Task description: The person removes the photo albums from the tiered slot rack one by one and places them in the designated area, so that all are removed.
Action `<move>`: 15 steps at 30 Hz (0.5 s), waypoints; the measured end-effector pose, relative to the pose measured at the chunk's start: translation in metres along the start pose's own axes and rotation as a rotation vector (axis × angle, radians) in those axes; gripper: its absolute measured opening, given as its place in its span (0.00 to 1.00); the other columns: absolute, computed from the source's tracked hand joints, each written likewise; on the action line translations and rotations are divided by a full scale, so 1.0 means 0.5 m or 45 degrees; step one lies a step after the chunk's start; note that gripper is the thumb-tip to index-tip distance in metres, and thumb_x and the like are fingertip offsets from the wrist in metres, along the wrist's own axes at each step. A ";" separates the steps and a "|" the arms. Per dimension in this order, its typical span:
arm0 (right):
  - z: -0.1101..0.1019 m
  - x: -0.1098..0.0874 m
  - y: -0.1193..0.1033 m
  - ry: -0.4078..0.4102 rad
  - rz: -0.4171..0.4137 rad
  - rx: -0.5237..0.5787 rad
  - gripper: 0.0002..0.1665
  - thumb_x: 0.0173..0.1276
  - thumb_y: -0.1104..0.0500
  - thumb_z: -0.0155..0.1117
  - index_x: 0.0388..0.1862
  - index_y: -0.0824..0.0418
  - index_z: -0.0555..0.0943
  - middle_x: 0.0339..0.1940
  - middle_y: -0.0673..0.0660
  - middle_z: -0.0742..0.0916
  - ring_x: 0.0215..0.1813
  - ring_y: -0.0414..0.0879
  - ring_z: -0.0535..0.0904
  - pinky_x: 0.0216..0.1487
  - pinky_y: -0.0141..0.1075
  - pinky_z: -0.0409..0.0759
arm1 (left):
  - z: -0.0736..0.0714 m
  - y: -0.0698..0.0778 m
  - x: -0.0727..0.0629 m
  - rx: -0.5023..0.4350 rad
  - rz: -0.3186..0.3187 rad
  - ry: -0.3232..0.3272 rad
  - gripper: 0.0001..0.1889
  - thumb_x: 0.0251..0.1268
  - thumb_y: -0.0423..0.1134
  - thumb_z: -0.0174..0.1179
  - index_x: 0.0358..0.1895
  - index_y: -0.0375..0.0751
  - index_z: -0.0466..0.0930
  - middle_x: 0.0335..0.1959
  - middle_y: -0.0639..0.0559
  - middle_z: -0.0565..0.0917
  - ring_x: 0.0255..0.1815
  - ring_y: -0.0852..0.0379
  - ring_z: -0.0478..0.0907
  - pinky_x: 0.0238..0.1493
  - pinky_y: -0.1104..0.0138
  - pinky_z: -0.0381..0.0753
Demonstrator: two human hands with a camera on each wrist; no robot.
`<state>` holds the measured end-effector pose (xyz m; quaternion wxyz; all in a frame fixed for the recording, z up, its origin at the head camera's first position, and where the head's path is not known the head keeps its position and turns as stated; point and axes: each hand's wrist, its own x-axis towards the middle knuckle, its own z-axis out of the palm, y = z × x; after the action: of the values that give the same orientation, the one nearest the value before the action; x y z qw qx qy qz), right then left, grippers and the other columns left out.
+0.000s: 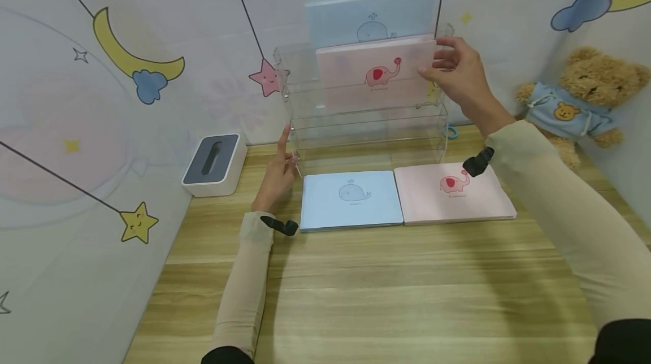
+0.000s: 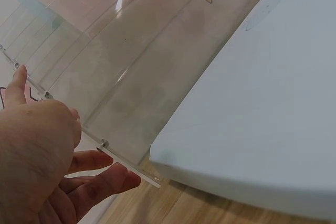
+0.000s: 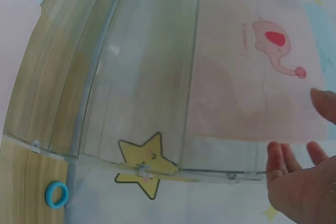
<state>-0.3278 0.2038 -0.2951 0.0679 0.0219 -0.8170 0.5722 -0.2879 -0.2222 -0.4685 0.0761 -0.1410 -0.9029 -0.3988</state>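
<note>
A clear acrylic tiered rack (image 1: pixel 366 117) stands against the back wall. In it, a pink booklet with a red elephant (image 1: pixel 346 67) leans upright before a light blue whale booklet (image 1: pixel 335 19). My right hand (image 1: pixel 463 73) is at the pink booklet's right edge, thumb over its front. In the right wrist view the fingertips (image 3: pixel 274 153) show beside that edge, with a gap to the thumb. My left hand (image 1: pixel 276 178) touches the rack's left side near its base, the index finger extended upward along the panel, as the left wrist view also shows.
On the wooden table before the rack lie another blue whale booklet (image 1: pixel 351 206) and a pink elephant booklet (image 1: pixel 452 206), side by side. A white box with a dark top (image 1: pixel 229 174) is left. A teddy bear (image 1: pixel 569 109) sits right; a small blue ring (image 3: pixel 56 194) lies beside the rack.
</note>
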 end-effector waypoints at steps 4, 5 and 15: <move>0.001 0.002 -0.002 0.009 0.000 0.004 0.42 0.73 0.48 0.74 0.82 0.42 0.68 0.63 0.45 0.80 0.65 0.42 0.75 0.74 0.42 0.76 | -0.002 0.004 0.000 -0.008 -0.012 -0.003 0.43 0.88 0.34 0.48 0.88 0.75 0.35 0.46 0.37 0.83 0.39 0.46 0.80 0.44 0.56 0.81; 0.002 0.003 -0.002 0.012 -0.003 0.008 0.42 0.73 0.48 0.75 0.81 0.42 0.68 0.63 0.45 0.81 0.65 0.42 0.76 0.74 0.42 0.76 | -0.002 0.004 0.000 -0.012 -0.014 -0.003 0.43 0.88 0.34 0.48 0.88 0.76 0.35 0.47 0.37 0.83 0.39 0.46 0.80 0.45 0.56 0.81; 0.009 0.012 0.003 0.029 -0.015 0.005 0.42 0.73 0.49 0.75 0.79 0.42 0.64 0.57 0.45 0.81 0.62 0.42 0.77 0.75 0.42 0.78 | -0.002 0.005 -0.001 -0.014 -0.013 -0.009 0.43 0.88 0.34 0.48 0.88 0.74 0.35 0.47 0.37 0.83 0.38 0.48 0.79 0.45 0.57 0.81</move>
<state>-0.3342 0.2005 -0.2973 0.0807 0.0204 -0.8149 0.5735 -0.2865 -0.2215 -0.4659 0.0700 -0.1383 -0.9017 -0.4037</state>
